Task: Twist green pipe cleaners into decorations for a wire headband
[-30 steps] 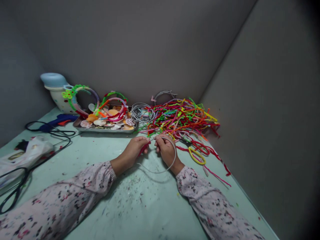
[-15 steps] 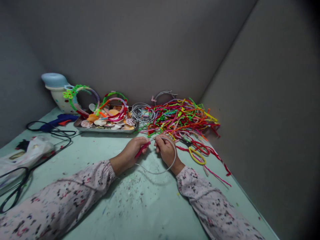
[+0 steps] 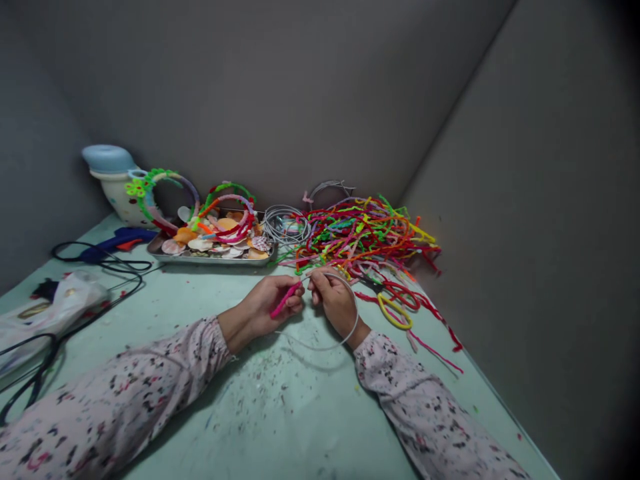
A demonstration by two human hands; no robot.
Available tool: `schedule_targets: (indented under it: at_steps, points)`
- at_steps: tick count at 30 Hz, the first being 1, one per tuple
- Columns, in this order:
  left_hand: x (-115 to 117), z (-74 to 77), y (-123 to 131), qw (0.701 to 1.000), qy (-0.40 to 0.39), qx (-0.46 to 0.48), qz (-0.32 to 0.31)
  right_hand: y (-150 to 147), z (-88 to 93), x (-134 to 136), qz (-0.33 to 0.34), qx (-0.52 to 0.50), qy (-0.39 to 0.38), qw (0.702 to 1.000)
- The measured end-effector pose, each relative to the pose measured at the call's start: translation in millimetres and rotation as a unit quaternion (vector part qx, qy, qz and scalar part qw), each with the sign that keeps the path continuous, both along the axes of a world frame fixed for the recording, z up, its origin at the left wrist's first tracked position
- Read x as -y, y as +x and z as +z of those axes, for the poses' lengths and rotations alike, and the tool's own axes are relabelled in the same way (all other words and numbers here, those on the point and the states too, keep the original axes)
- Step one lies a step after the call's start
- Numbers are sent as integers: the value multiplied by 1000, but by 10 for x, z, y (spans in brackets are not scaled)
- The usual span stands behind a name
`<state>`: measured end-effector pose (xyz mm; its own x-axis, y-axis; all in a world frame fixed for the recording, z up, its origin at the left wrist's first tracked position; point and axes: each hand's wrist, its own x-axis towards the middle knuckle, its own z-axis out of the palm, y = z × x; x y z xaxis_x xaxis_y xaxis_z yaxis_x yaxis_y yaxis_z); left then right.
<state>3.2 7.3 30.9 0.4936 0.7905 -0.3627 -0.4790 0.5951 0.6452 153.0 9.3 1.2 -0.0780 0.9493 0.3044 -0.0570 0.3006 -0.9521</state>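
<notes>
Near the middle of the pale green table (image 3: 300, 413), my left hand (image 3: 267, 303) is closed on a bright pink pipe cleaner (image 3: 286, 299), whose fuzzy length runs along its palm. My right hand (image 3: 334, 300), facing it, pinches a thin grey wire (image 3: 357, 319) close to one end. That wire bends in a loop around my right wrist, and its far end hangs free below my left hand. Wire and pipe cleaner meet at my left fingertips; how they join there is too small to tell.
Behind my hands lie a metal tray (image 3: 210, 259) of shells with decorated hoops, a coil of grey wire (image 3: 286, 227) and a heap of coloured pipe cleaners (image 3: 370, 233). Yellow-handled scissors (image 3: 395, 313) rest at right. A blue glue gun (image 3: 117, 243), black cord (image 3: 133, 287) and plastic bag (image 3: 70, 300) are left.
My left hand has rolled slightly, and more of the pink pipe cleaner shows in its palm. The wire loop has shifted a little to the right.
</notes>
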Motion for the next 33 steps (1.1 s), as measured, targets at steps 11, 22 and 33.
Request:
schedule_targets:
  at_steps: [11,22,33]
  points:
    - [40,22,41,998,52,18,16,31,-90,-99,64,-83,-84,991]
    - [9,90,-11,994,53,65,74,67,-51,-169,50,-230,-171,957]
    - [-117,43,-74,989,79,29,120,115,20,-187,-15,-316,-189,930]
